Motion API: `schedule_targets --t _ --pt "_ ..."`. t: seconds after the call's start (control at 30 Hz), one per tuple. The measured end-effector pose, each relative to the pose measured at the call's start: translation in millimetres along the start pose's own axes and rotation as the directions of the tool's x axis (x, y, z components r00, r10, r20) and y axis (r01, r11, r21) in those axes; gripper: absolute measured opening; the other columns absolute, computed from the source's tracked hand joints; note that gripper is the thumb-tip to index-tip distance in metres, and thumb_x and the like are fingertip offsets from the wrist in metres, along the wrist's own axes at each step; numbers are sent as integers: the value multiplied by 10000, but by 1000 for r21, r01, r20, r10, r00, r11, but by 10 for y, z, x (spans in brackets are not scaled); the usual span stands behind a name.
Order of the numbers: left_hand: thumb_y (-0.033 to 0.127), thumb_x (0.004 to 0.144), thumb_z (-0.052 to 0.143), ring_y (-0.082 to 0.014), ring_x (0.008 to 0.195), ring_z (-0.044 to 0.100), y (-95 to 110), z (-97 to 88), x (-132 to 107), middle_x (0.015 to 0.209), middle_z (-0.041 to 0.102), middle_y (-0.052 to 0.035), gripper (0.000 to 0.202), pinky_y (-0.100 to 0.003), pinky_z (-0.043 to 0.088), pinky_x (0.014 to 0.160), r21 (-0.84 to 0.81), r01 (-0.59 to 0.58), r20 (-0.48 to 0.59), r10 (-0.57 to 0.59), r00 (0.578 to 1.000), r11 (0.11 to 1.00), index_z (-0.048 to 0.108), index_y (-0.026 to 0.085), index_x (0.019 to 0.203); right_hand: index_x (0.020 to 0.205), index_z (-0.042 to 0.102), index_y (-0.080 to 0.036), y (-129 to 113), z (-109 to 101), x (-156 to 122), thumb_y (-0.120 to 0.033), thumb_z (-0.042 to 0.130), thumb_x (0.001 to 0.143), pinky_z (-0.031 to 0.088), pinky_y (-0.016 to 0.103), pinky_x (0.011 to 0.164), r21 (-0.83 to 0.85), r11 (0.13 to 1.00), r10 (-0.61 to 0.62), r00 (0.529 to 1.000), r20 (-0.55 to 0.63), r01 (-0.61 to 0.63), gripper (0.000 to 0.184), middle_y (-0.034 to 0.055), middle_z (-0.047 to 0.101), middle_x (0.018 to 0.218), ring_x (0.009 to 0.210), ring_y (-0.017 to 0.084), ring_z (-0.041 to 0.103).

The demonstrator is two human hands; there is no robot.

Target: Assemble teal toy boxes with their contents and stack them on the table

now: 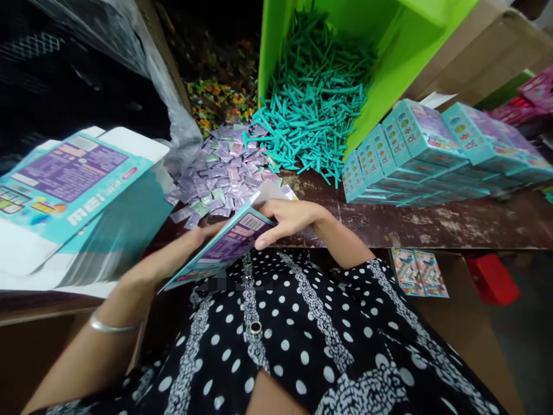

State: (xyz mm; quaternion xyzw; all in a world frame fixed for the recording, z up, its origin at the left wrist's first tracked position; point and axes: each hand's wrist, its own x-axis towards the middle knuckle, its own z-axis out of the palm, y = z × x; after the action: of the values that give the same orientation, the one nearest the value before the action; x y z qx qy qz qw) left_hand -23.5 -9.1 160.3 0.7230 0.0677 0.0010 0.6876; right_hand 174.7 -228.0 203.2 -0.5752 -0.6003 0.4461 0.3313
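Worn brown paint is seen on the counter, and a big green bin is set at its back. One thin blue box is held in front of the bin, a bit to the left. It is pinched by the right hand, with the thumb laid on its printed side. The left hand is partly hidden behind the box, so it cannot be told if its fingers are closed. It looks like the box is being opened up; a soft, steady hold seems to be called for next, so nothing is bent.

The bin is filled with blue-green sticks, and some are spilled out its front. Small packets are heaped left of the bin, and flat boxes are stacked farther left. Shut boxes are lined up right of the bin; what is inside them cannot be seen.
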Motion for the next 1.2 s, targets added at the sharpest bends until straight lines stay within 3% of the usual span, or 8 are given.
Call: schedule_targets --t 0.1,0.23,0.4,0.5,0.67,0.83,0.97,1.2 --pt "771 867 890 -373 1049 836 2 -77 -2 1069 878 -129 602 -489 717 883 -19 144 217 -137 967 989 911 257 1179 987 860 -176 50 65 31 -759 833 934 625 319 890 -14 999 38 999 8 -38 585 43 843 970 898 192 735" --pt "590 663 1069 -287 749 782 -54 -105 32 926 868 -107 574 -419 686 687 -188 220 -62 -235 970 957 891 199 1044 1273 836 -184 -17 128 54 -741 795 978 643 398 1103 44 999 -11 976 -217 22 631 95 848 1292 1177 247 783" --pt "427 648 1083 -180 798 720 -279 -16 237 938 858 -43 454 -301 648 757 -188 -162 -651 0 759 969 819 189 930 1757 494 -265 149 74 63 -798 468 1120 497 534 1352 -100 994 -104 481 -870 33 831 140 640 1683 1630 305 560" --pt "479 679 1073 -198 897 761 -394 142 367 1097 859 -77 578 -308 655 833 -212 -268 -711 40 702 940 797 186 1094 1847 331 -259 355 134 132 -863 555 1044 440 564 1401 -88 994 -109 521 -847 64 1029 149 563 1775 1704 346 476" --pt "697 774 969 -429 1563 590 -502 230 567 1806 524 -162 1114 -526 512 1276 -130 -334 -428 251 868 934 530 294 1715 1815 438 -342 624 341 224 -718 647 1073 260 529 1484 117 993 95 454 -886 19 858 52 463 1877 1771 308 379" --pt "767 918 794 -334 1220 685 -632 33 762 1244 757 -107 669 -461 536 1138 -66 -215 -475 158 866 974 755 198 1267 1384 823 -243 1041 224 400 -791 690 979 561 458 1223 198 979 197 467 -862 -47 694 126 782 1529 1425 339 705" --pt "871 976 629 -212 838 545 -784 50 869 819 563 -10 687 -362 490 820 -89 -169 -542 95 835 982 589 208 802 922 809 -205 1259 226 561 -926 701 840 607 427 924 215 972 234 465 -854 -95 734 130 851 1035 1020 318 747" --pt "895 865 783 -168 769 399 -909 136 824 791 397 57 725 -307 365 721 -128 -217 -674 75 735 968 435 259 869 971 649 -241 1316 364 649 -822 835 774 524 347 728 173 985 170 316 -933 -19 640 5 686 835 762 211 641"
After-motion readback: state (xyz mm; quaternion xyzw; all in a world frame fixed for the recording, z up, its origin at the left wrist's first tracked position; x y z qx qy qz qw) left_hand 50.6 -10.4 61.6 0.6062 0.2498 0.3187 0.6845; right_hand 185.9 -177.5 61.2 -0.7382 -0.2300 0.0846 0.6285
